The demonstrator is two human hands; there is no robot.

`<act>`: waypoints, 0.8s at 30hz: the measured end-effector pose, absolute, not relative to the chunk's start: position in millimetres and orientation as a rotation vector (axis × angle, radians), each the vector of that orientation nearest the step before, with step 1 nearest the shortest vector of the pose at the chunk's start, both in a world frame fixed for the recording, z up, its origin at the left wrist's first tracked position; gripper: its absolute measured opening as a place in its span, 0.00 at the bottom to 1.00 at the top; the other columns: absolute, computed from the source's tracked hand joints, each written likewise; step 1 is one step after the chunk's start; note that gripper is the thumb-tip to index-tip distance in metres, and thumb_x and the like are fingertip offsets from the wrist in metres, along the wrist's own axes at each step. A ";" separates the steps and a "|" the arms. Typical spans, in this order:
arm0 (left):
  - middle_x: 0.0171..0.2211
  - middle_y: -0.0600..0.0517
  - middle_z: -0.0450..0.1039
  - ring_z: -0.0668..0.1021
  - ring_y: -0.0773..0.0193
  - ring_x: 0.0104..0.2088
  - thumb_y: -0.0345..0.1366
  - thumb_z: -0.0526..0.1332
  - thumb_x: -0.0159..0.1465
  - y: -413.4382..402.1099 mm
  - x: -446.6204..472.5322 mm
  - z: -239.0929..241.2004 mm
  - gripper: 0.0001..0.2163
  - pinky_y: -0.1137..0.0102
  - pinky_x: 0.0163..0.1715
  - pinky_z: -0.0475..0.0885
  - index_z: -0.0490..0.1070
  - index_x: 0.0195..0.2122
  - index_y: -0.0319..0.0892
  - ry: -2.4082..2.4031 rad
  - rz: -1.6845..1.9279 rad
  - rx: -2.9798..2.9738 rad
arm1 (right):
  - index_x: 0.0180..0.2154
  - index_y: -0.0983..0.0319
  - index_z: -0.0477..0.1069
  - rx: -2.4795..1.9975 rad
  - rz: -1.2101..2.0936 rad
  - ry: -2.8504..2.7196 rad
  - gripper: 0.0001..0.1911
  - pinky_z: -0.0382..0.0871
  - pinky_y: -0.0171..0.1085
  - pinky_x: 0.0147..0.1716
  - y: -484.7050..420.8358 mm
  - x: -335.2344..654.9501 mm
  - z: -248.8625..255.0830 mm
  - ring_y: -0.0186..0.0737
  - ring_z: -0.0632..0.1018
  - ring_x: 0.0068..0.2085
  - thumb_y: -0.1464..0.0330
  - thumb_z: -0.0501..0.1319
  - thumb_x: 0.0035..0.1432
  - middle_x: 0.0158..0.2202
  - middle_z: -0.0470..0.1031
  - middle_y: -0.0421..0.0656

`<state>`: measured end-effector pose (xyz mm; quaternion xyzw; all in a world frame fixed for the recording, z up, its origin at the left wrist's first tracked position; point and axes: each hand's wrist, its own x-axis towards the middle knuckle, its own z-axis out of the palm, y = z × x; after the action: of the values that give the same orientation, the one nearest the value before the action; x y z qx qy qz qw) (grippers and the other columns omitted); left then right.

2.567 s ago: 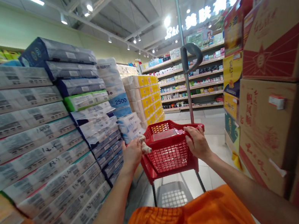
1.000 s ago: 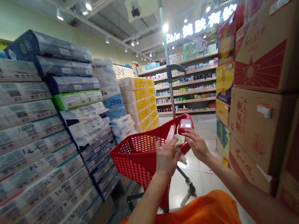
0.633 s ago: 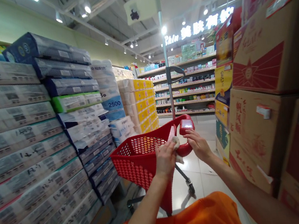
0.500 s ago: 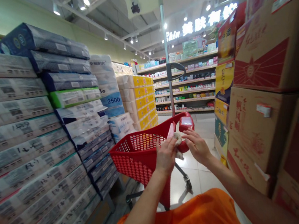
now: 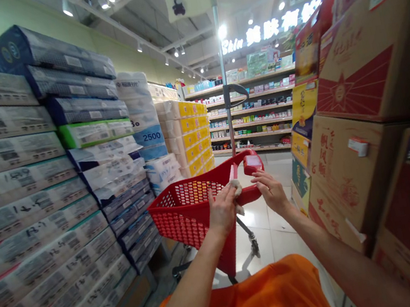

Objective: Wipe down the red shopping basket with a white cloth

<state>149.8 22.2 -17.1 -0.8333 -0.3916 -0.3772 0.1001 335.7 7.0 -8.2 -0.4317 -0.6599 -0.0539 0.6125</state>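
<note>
A: Your cloth (image 5: 236, 186) is at the near handle corner of the cart (image 5: 195, 220), your left hand (image 5: 223, 212) folded over it.
B: Your right hand (image 5: 274, 195) curls beside the handle (image 5: 250, 196); whether its fingers grip, I can't tell.
A: I'd press the cloth flat against that edge.
B: And brace the cart; it might roll.

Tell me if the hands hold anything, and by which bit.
The left hand holds a pale rag, its gripped part hidden. The right hand is at the handle of the red cart; I can't tell if it grips.
</note>
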 end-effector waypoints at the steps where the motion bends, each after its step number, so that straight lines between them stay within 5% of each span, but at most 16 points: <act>1: 0.53 0.48 0.65 0.67 0.63 0.53 0.29 0.48 0.61 27.0 140.8 -22.2 0.17 0.51 0.57 0.44 0.62 0.51 0.47 -1.232 -1.100 -2.442 | 0.31 0.60 0.73 -0.993 -0.106 -1.529 0.13 0.60 0.49 0.52 6.6 336.9 -7.8 0.45 0.68 0.51 0.67 0.50 0.53 0.42 0.73 0.45; 6: 0.53 0.47 0.64 0.66 0.61 0.54 0.28 0.45 0.62 43.8 109.8 -37.7 0.18 0.48 0.56 0.48 0.61 0.52 0.46 -1.534 -1.054 -2.331 | 0.31 0.59 0.74 -0.969 -0.039 -1.500 0.13 0.60 0.49 0.52 7.2 337.0 -7.6 0.45 0.67 0.53 0.67 0.51 0.52 0.43 0.73 0.44; 14: 0.53 0.47 0.65 0.67 0.62 0.53 0.32 0.50 0.62 13.4 190.5 3.0 0.16 0.52 0.58 0.45 0.62 0.51 0.45 -0.903 -1.158 -2.548 | 0.41 0.60 0.72 -0.963 0.022 -1.482 0.17 0.58 0.48 0.54 9.1 339.3 -10.2 0.44 0.67 0.53 0.64 0.49 0.56 0.47 0.71 0.45; 24: 0.53 0.47 0.65 0.67 0.62 0.53 0.28 0.48 0.62 22.2 152.5 -16.0 0.17 0.50 0.57 0.48 0.63 0.51 0.44 -1.211 -1.172 -2.450 | 0.51 0.62 0.65 -0.943 0.101 -1.374 0.22 0.61 0.46 0.51 4.1 331.7 -10.8 0.43 0.70 0.49 0.61 0.47 0.58 0.46 0.72 0.47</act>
<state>152.5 22.2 -16.0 -0.8210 -0.4057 -0.3928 0.0839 331.7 4.1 -10.8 -0.4185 -0.6098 0.0450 0.6715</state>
